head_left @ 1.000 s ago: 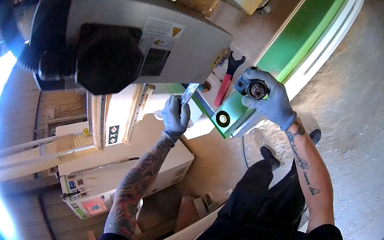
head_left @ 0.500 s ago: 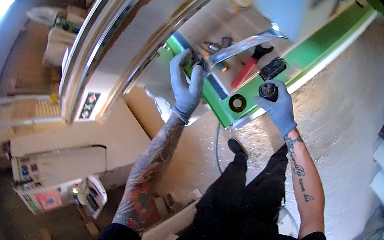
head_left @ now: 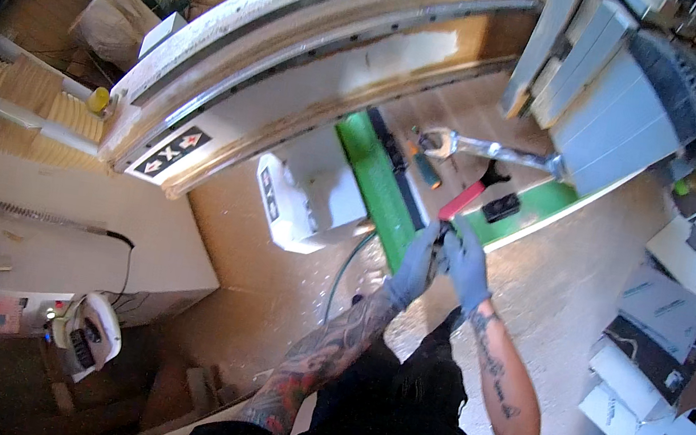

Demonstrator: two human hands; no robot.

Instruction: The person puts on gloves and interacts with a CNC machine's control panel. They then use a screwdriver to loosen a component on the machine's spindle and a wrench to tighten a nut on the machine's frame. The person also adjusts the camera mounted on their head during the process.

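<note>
My left hand (head_left: 415,268) and my right hand (head_left: 467,268), both in grey-blue gloves, meet over the near corner of a green-edged machine table (head_left: 366,166). Between their closed fingers is a small dark round part (head_left: 443,229), mostly covered by the gloves. Just beyond them lies a spanner with a red handle (head_left: 462,200) and a black open jaw. To its right sits a black block (head_left: 500,208). Farther back rest a large silver wrench (head_left: 501,153) and a screwdriver with an orange and teal handle (head_left: 425,168).
A long machine beam (head_left: 324,74) crosses above the table at the far side. A white machine housing (head_left: 316,190) stands left of the green edge, near a dark hose (head_left: 346,276) on the floor. Sheet offcuts (head_left: 654,308) are piled at right. A white cabinet (head_left: 86,223) is at left.
My left hand has left the tools on the table and come toward me to join my right hand at the dark part. My view has turned, and the silver wrench shows more fully.
</note>
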